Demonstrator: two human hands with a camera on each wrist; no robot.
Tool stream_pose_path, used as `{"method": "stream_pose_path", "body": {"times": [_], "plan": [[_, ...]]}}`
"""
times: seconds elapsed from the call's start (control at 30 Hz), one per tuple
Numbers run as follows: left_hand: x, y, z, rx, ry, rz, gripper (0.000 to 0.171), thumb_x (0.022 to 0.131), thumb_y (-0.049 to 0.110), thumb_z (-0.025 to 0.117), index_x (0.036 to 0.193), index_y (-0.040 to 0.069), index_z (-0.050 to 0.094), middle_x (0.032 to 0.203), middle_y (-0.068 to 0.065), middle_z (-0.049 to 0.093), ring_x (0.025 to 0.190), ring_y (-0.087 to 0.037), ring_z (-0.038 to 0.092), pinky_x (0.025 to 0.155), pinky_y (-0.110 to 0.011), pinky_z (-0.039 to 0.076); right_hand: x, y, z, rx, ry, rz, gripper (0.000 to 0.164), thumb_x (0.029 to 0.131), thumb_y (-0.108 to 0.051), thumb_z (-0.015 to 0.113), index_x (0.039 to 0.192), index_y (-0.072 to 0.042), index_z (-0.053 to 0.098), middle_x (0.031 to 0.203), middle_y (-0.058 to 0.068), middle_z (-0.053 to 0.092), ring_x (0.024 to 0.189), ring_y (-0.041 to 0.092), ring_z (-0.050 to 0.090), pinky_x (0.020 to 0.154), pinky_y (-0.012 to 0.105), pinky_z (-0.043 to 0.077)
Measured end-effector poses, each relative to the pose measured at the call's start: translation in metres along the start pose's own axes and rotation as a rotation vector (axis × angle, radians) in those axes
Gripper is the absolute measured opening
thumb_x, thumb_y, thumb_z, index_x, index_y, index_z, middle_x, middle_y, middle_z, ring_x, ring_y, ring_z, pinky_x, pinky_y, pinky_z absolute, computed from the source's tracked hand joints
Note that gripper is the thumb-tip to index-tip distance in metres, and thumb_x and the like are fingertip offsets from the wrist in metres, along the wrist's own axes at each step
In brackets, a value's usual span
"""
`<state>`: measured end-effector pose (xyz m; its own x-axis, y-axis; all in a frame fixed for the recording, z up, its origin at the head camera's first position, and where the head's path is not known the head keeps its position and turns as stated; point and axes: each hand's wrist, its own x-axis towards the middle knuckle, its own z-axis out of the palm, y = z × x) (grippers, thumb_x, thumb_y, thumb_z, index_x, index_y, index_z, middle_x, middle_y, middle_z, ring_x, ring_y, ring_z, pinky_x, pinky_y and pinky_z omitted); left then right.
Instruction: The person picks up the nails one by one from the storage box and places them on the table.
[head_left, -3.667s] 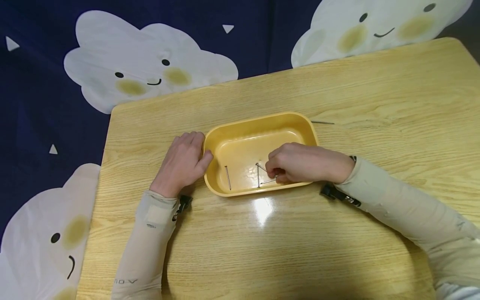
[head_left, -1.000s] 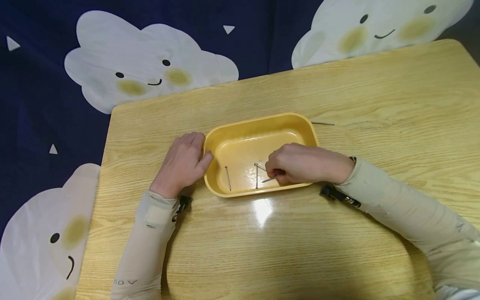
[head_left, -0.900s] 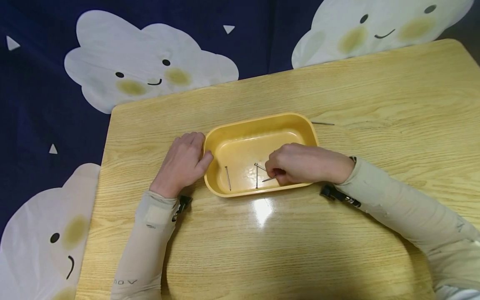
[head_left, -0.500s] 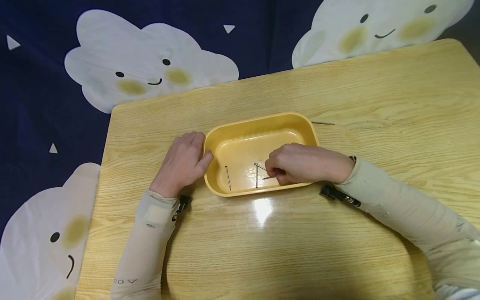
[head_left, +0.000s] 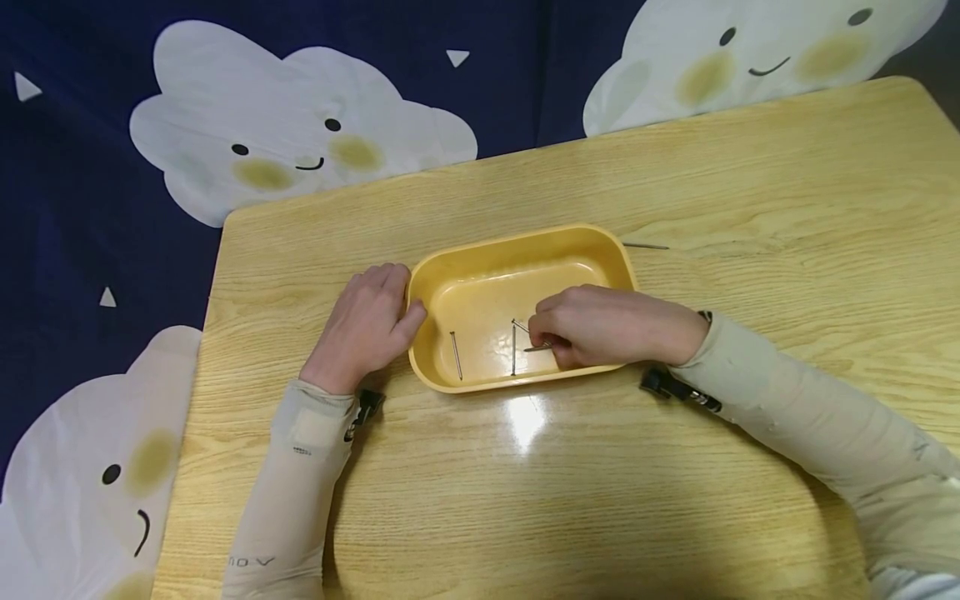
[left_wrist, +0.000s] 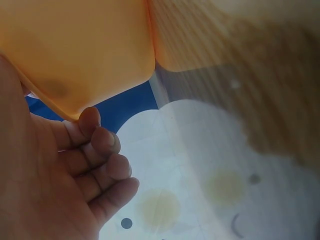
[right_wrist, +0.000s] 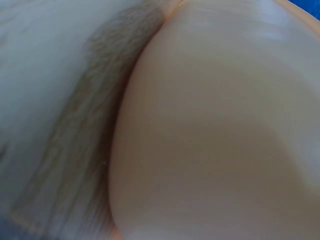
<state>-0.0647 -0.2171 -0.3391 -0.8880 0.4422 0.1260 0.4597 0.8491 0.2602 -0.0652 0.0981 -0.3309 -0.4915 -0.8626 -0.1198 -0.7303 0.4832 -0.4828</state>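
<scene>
My left hand grips the left end of a yellow plastic tray, thumb over the rim. In the left wrist view the curled fingers lie outside the tray wall. Down in the tray's right half, my right hand pinches a nail, its pointed end sticking out to the left. A slanted nail runs partly under the fingers. Beside it lies another nail, nearly upright in the view. Farther left on the tray floor is a nail.
Behind the tray's far right corner, a thin metal nail-like piece lies on the wooden table. A dark blue cloth with white clouds hangs past the table's far and left edges. The right wrist view is filled mostly by the tray's blurred wall.
The nail in my right hand has turned from a slant to nearly level and risen slightly. The slanted nail beside it shifted a little away. My left hand and the tray stayed put.
</scene>
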Motion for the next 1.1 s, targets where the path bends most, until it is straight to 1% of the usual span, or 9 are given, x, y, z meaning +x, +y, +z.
{"method": "stream_pose_path", "body": {"times": [0.37,0.77,1.1], "plan": [[0.0001,-0.0008,0.001,-0.004,0.01,0.009,0.023,0.092,0.028,0.047,0.085,0.006,0.05,0.073,-0.007,0.045,0.069,-0.027,0.043,0.068,-0.037,0.037,-0.0001,0.0002,0.0003,0.005,0.004,-0.003,0.022,0.079,0.001,0.061,0.077,-0.02,0.054,0.074,-0.007,0.048,0.067,0.005,0.046,0.062,0.022,0.038],[0.0001,0.0,0.0001,-0.005,0.005,0.001,0.023,0.091,0.027,0.047,0.085,0.006,0.05,0.073,-0.007,0.045,0.069,-0.027,0.043,0.068,-0.037,0.037,-0.0003,0.0004,0.0007,0.002,0.005,0.004,0.022,0.078,0.001,0.059,0.076,-0.02,0.054,0.075,-0.007,0.048,0.069,0.006,0.047,0.063,0.022,0.039],[-0.0005,0.0,-0.0002,-0.006,-0.002,-0.009,0.022,0.091,0.027,0.046,0.084,0.006,0.05,0.073,-0.007,0.044,0.069,-0.027,0.043,0.068,-0.037,0.037,-0.0004,-0.0001,0.0002,0.003,0.002,0.023,0.018,0.082,-0.003,0.064,0.082,-0.018,0.054,0.074,-0.008,0.048,0.071,0.007,0.049,0.065,0.023,0.041]]}}
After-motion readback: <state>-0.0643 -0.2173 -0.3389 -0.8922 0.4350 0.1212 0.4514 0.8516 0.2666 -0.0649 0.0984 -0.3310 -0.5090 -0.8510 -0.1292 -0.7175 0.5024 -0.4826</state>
